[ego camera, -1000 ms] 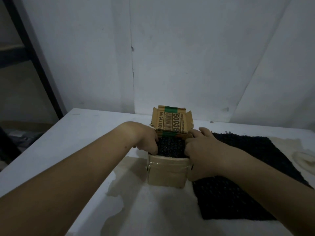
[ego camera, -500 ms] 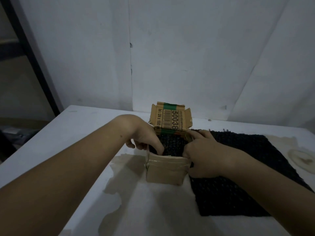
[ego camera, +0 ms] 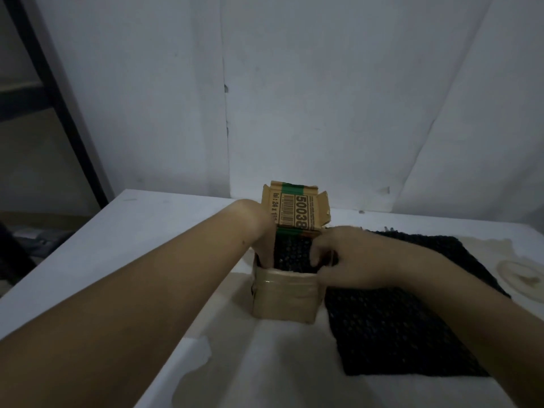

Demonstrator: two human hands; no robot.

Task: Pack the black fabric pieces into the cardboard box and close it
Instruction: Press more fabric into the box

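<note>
At the box's (ego camera: 284, 298) nine o'clock, my left hand (ego camera: 263, 240) is digging in (grip: cannot tell). At three, my right hand (ego camera: 347, 260) is pinching black fabric (ego camera: 291, 254).

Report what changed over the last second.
The left hand pushed its fingers down into the box along the left wall, beside the packed fabric. The right hand shifted left, fingers now curled over the right rim. The box, its upright flap and the loose fabric beside it stayed put.
</note>
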